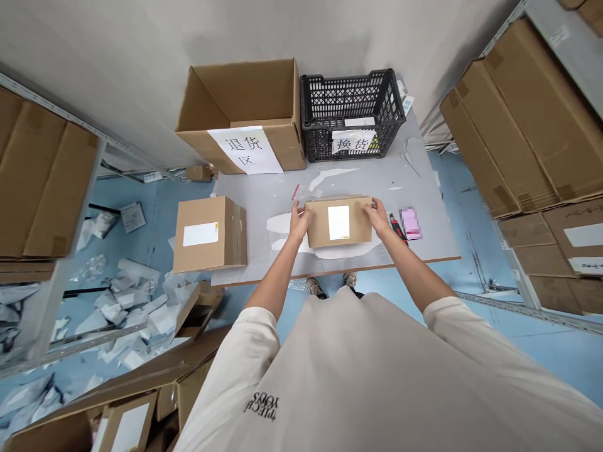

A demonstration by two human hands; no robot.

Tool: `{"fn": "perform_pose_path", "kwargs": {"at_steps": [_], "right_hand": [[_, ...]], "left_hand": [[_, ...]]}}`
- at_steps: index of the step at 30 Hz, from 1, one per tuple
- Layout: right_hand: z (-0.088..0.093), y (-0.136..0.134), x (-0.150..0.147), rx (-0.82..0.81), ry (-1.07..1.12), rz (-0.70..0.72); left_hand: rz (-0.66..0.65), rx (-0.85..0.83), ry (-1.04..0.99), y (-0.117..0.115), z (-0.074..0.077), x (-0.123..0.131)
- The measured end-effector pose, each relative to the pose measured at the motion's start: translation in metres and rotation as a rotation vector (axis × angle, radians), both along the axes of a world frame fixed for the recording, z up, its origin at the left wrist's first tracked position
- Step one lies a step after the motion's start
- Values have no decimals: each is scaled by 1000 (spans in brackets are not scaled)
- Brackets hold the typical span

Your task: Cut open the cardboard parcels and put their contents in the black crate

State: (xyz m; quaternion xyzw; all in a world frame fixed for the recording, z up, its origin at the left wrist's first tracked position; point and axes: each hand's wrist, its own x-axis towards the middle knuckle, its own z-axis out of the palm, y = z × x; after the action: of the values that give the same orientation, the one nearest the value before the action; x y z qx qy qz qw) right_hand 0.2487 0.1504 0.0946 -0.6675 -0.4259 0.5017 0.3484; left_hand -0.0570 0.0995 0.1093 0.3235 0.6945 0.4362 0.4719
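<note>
A small brown cardboard box [319, 227] with a white label on top rests in the middle of a grey table [264, 194]. My left hand [299, 220] grips its left end, fingers curled over the edge. My right hand [378, 215] grips its right end the same way. Torn strips of clear and white wrapping lie on the tabletop under and beside the box.
A larger sealed box [210, 233] sits at the table's left edge. At the back stand an open carton [242, 116] with a paper sign and a black plastic crate [351, 113]. A red-handled cutter [397, 227] and a pink item [409, 223] lie right of my hand. Shelves of cartons flank both sides.
</note>
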Motion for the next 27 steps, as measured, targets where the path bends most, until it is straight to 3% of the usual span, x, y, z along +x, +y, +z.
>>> {"fn": "perform_pose_path", "kwargs": {"at_steps": [5, 10, 15, 20, 22, 27], "right_hand": [[-1, 5, 17, 97, -92, -94], [-15, -10, 26, 65, -202, -97], [-22, -30, 34, 23, -136, -91], [-19, -31, 32, 34, -85, -98], [-18, -30, 30, 42, -77, -102], [-18, -34, 25, 81, -158, -74]], "left_hand": [[9, 72, 83, 3, 4, 13], [-1, 5, 170, -16, -15, 27], [-48, -87, 157, -38, -29, 26], [-54, 12, 381, -40, -20, 27], [-120, 118, 508, -39, -12, 33], [-533, 322, 504, -36, 3, 63]]}}
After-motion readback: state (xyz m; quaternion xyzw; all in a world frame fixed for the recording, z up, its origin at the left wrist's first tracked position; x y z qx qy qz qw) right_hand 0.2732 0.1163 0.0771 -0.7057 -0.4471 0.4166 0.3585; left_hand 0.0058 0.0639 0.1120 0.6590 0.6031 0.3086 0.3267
